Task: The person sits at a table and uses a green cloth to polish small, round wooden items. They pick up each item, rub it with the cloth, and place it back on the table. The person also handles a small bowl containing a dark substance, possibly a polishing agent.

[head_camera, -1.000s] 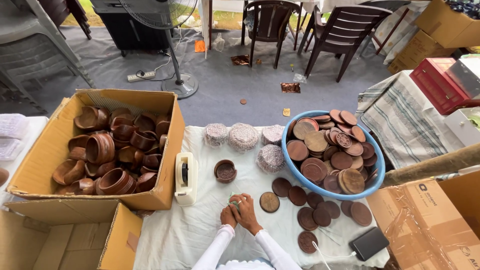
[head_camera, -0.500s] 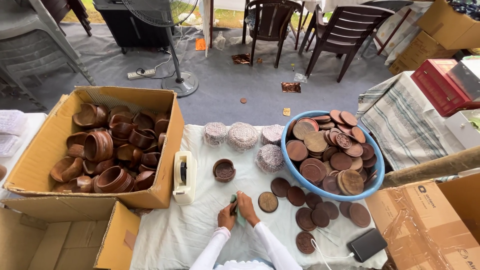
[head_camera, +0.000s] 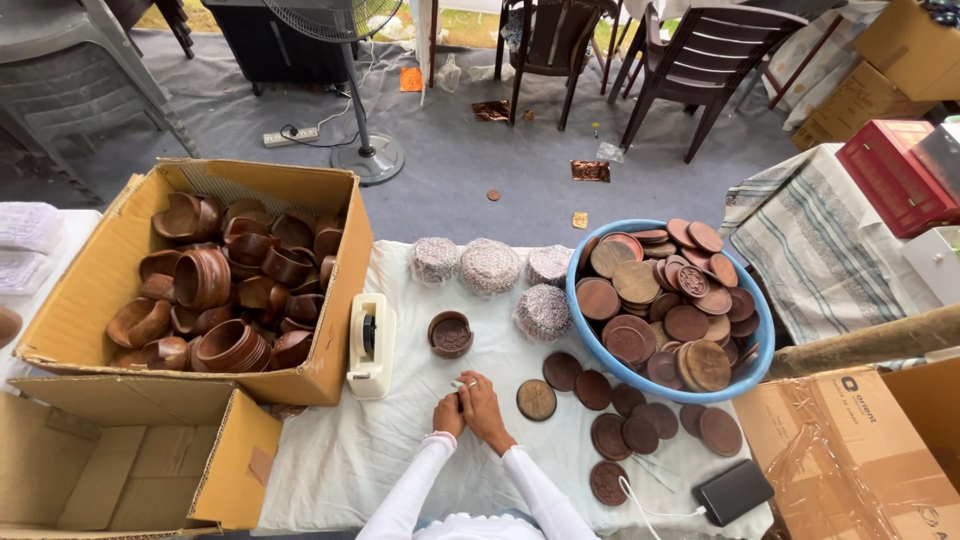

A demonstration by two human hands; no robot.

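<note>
Both hands are drawn together low on the white cloth (head_camera: 400,450): the left hand (head_camera: 449,413) is curled into a loose fist and the right hand (head_camera: 483,405) is folded over beside it, the two touching and pinching a small pale object (head_camera: 459,384) between their fingertips; what it is cannot be told. Half a second ago the same hands sat a little lower and nearer the body, with a greenish bit showing at the fingers; now they have slid slightly up the cloth and closed tighter. Just above them stands a small brown wooden bowl (head_camera: 450,334), and to its left a white tape dispenser (head_camera: 370,346). A single wooden lid (head_camera: 536,400) lies just right of the right hand, with more lids scattered beyond. The blue basin (head_camera: 590,345) holds a heap of lids, and the cardboard box (head_camera: 330,365) on the left holds wooden bowls, all unmoved
</note>
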